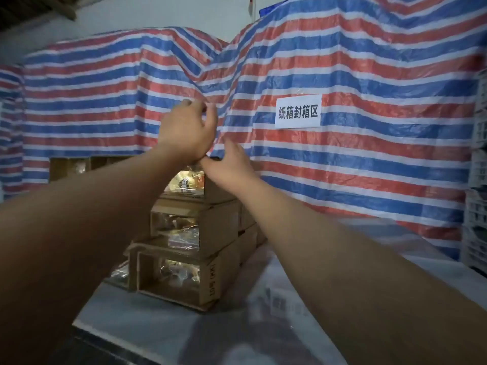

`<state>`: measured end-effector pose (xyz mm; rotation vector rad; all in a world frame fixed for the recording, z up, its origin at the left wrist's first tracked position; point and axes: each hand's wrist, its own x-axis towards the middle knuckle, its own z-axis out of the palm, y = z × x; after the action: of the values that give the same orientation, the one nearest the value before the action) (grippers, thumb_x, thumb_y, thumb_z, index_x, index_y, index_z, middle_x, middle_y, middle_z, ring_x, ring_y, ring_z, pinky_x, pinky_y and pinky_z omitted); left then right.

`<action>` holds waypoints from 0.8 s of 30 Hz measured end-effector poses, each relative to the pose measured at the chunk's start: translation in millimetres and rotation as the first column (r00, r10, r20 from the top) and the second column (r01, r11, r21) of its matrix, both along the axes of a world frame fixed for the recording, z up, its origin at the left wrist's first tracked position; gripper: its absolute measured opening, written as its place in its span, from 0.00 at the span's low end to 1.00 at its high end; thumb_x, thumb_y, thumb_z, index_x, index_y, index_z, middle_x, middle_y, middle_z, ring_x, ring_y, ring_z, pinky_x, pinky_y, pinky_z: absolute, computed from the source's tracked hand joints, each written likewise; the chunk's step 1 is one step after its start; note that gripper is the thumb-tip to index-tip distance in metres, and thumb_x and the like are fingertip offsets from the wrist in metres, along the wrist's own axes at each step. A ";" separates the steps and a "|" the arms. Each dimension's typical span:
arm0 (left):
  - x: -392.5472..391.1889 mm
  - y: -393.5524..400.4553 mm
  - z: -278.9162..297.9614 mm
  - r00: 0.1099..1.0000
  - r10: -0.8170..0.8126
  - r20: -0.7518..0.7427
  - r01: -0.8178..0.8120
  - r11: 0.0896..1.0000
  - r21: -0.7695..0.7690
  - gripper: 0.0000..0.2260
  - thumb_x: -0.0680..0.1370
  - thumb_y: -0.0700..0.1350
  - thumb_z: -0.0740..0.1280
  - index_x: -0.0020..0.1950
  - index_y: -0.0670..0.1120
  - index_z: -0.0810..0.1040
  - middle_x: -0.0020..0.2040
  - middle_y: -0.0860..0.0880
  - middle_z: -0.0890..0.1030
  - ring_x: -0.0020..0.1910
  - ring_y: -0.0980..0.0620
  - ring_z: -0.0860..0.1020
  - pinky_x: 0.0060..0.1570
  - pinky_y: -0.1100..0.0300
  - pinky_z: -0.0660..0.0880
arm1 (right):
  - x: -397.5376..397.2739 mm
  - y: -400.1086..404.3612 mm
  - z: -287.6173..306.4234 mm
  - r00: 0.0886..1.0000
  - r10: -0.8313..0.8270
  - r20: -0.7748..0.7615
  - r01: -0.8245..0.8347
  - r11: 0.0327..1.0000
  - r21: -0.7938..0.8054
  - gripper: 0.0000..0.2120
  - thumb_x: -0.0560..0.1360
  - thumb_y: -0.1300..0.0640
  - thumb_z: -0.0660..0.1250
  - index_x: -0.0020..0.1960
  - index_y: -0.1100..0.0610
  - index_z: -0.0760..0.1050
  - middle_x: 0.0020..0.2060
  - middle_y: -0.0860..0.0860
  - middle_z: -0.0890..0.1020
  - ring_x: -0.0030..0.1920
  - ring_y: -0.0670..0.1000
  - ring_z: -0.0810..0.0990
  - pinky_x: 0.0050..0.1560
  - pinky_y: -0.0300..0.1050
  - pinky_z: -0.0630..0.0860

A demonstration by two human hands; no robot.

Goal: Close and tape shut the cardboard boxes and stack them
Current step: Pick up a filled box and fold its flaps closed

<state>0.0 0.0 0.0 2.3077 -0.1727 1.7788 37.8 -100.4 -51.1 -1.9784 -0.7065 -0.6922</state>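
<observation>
Left hand (pixel 185 130) was raised, fingers curled, its hold indeterminate; right hand (pixel 232 164) lay spread on the top box (pixel 210 189), just below both. Cardboard looked light, stiff (contents glossy): grip the side walls.

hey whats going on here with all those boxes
A person is working at a stack of cardboard boxes on a plastic-covered table, in front of a red, white and blue striped tarp bearing a white paper sign. Both arms reach over the stack: the left hand is raised above the top box, its fingers curled, while the right hand rests at that box's upper edge. Whether either hand holds anything cannot be told. The box ends facing the camera look open, with shiny packets showing inside.
</observation>
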 end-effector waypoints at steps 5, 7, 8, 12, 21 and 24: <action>5.7 65.2 -20.2 0.954 0.293 -0.062 -0.286 0.952 0.109 0.18 0.82 0.51 0.52 0.57 0.40 0.76 0.51 0.38 0.78 0.48 0.38 0.76 0.50 0.45 0.73 | 5.8 15.1 -2.7 0.997 -0.080 0.015 0.081 0.993 -0.091 0.39 0.72 0.37 0.64 0.77 0.50 0.58 0.75 0.53 0.63 0.75 0.59 0.60 0.74 0.62 0.60; 9.7 80.6 -28.1 0.933 0.326 -0.151 -0.302 0.939 0.164 0.19 0.81 0.52 0.52 0.62 0.42 0.74 0.57 0.38 0.78 0.53 0.38 0.76 0.54 0.44 0.71 | 11.0 19.3 -5.3 0.994 -0.107 -0.002 0.106 0.986 -0.125 0.35 0.73 0.40 0.63 0.76 0.52 0.61 0.74 0.53 0.64 0.75 0.60 0.61 0.73 0.63 0.60; 10.5 87.4 -31.6 0.936 0.298 -0.188 -0.263 0.946 0.189 0.21 0.81 0.53 0.51 0.66 0.44 0.72 0.61 0.39 0.77 0.57 0.38 0.75 0.57 0.44 0.70 | 12.0 21.1 -6.8 0.994 -0.111 0.005 0.111 0.985 -0.134 0.31 0.73 0.41 0.63 0.73 0.53 0.65 0.71 0.53 0.67 0.73 0.59 0.64 0.72 0.63 0.62; 9.1 118.7 -48.0 0.914 0.334 -0.230 -0.230 0.894 0.384 0.23 0.81 0.57 0.51 0.73 0.49 0.64 0.68 0.43 0.74 0.65 0.42 0.73 0.65 0.44 0.66 | 12.2 28.8 -10.1 0.988 -0.128 0.084 0.135 0.988 -0.079 0.17 0.76 0.48 0.65 0.62 0.55 0.74 0.57 0.52 0.75 0.63 0.58 0.72 0.69 0.64 0.65; 8.1 123.8 -54.4 0.910 0.340 -0.236 -0.299 0.935 0.192 0.12 0.82 0.46 0.60 0.62 0.43 0.76 0.56 0.41 0.79 0.55 0.40 0.76 0.55 0.46 0.71 | 4.2 29.6 -4.1 0.988 -0.082 0.134 0.071 0.994 0.083 0.08 0.78 0.59 0.60 0.46 0.55 0.77 0.42 0.51 0.78 0.43 0.54 0.78 0.40 0.48 0.77; 3.4 112.5 -50.0 0.959 0.176 -0.224 -0.181 0.983 -0.003 0.11 0.83 0.47 0.58 0.58 0.43 0.76 0.53 0.41 0.79 0.51 0.41 0.76 0.52 0.44 0.73 | -1.5 22.1 11.4 0.994 -0.054 0.095 0.039 0.988 0.150 0.09 0.78 0.60 0.61 0.40 0.51 0.73 0.37 0.48 0.77 0.39 0.49 0.77 0.39 0.47 0.80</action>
<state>3.4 112.5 -50.0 2.5541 0.0969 1.5700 36.3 -78.3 -39.6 -1.8399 -0.6505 -0.8510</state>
